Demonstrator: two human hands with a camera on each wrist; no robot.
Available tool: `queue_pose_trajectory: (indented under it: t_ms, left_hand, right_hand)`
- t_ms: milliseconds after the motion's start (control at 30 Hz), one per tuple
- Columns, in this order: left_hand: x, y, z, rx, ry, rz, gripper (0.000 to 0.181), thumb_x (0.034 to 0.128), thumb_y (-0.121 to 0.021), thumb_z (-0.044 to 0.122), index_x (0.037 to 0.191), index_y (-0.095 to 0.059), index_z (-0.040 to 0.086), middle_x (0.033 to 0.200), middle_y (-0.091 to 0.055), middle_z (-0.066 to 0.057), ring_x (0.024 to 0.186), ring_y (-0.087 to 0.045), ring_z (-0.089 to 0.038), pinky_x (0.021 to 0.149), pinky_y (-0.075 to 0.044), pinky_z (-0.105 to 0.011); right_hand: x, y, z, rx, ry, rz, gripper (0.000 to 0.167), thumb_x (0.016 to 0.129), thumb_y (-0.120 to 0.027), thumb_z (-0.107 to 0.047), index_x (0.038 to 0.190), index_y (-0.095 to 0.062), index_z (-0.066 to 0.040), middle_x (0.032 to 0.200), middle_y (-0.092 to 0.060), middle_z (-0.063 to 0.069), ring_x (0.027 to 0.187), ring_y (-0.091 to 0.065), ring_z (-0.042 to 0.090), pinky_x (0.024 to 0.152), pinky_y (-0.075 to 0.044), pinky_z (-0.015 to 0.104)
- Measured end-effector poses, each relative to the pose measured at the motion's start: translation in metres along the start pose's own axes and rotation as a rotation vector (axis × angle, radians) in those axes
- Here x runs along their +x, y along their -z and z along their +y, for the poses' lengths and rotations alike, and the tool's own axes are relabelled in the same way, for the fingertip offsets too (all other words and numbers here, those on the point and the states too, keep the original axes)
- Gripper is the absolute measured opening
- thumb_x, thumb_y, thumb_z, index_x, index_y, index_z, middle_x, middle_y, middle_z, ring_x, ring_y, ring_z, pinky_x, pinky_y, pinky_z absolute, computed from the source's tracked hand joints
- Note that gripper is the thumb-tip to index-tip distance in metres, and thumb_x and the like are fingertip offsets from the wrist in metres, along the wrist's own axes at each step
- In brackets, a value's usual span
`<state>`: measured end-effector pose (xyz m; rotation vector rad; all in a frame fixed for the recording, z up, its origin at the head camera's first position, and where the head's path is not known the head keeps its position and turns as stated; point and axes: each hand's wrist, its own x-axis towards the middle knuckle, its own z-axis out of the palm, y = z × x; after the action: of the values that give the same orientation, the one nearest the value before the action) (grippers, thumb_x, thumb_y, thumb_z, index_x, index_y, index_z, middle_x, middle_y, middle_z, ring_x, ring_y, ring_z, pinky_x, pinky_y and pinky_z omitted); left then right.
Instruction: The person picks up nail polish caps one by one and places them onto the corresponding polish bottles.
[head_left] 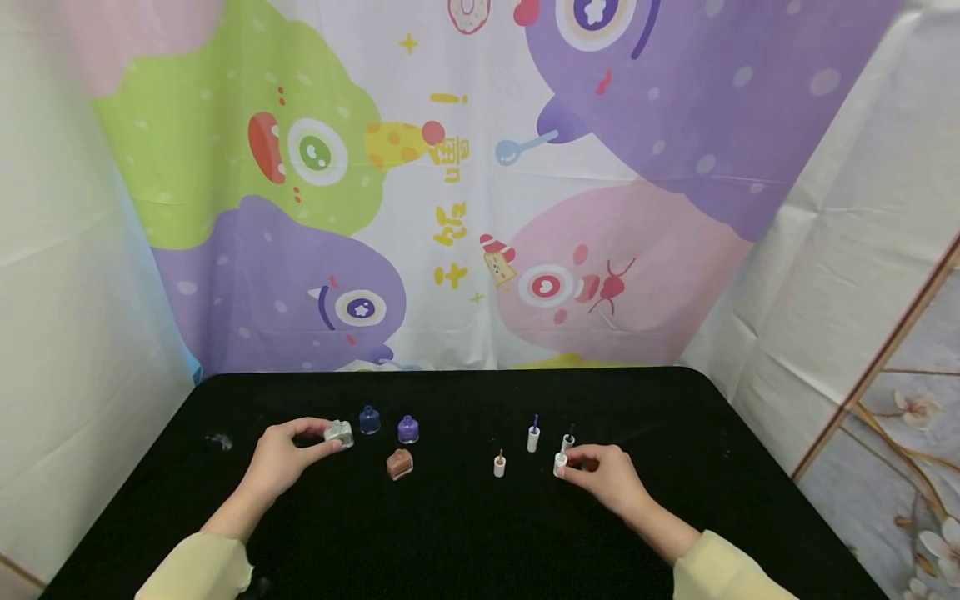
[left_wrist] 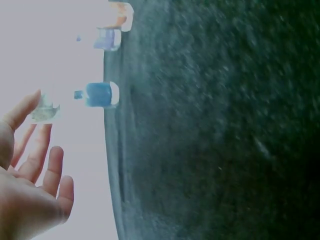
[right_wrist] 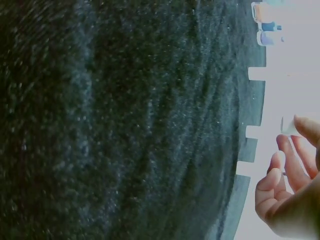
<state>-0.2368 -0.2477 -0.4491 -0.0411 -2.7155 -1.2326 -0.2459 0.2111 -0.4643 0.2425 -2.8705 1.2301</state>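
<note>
My left hand [head_left: 287,457] pinches a silvery-clear nail polish bottle [head_left: 340,433] between thumb and fingers at the left of the table. Close by stand a dark blue nail polish bottle [head_left: 369,420] and a purple one [head_left: 408,429], both without caps. A brown nail polish bottle [head_left: 400,463] sits nearer the front and looks tilted. On the right, my right hand [head_left: 606,477] pinches a white brush cap [head_left: 560,465], its brush end upward. Beside it are a blue-brushed white cap [head_left: 533,435], a dark-brushed cap [head_left: 568,442] partly behind the hand, and a brown-brushed cap [head_left: 499,464].
A black cloth-covered table [head_left: 450,542] lies under everything. A printed cartoon curtain [head_left: 465,183] hangs behind its far edge, with white cloth [head_left: 82,250] at the sides. The left wrist view is washed out around the held bottle.
</note>
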Motion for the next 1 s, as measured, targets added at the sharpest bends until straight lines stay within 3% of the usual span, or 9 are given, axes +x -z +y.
queue_pose_trajectory:
  t_ms: [333,567,1000]
  left_hand:
    - [-0.008,0.005,0.018,-0.059,-0.006,0.013,0.04,0.083,-0.071,0.036,0.113,-0.064,0.01,0.108,-0.067,-0.01,0.095,-0.063,-0.022,0.081,-0.051,-0.036]
    - [-0.012,0.009,0.029,-0.098,-0.017,-0.001,0.042,0.0834,-0.07,0.036,0.115,-0.063,0.009,0.109,-0.067,-0.01,0.095,-0.064,-0.021,0.079,-0.053,-0.032]
    - [-0.023,0.014,0.052,-0.129,-0.017,0.064,0.042,0.0828,-0.071,0.038,0.114,-0.065,0.01,0.105,-0.069,-0.009,0.091,-0.063,-0.014,0.076,-0.048,-0.019]
  right_hand:
    - [-0.005,0.01,-0.009,0.0,0.032,0.007,0.02,0.077,-0.076,-0.024,0.094,-0.07,-0.017,0.089,-0.068,-0.003,0.071,-0.057,0.01,0.062,-0.047,0.023]
    - [-0.008,0.017,-0.017,0.048,0.014,-0.003,0.021,0.078,-0.075,-0.024,0.098,-0.069,-0.017,0.095,-0.069,-0.003,0.076,-0.059,0.009,0.067,-0.048,0.024]
    - [-0.015,0.031,-0.035,0.155,0.074,0.025,0.026,0.082,-0.072,-0.021,0.104,-0.067,-0.009,0.096,-0.069,0.003,0.078,-0.062,0.013,0.069,-0.05,0.024]
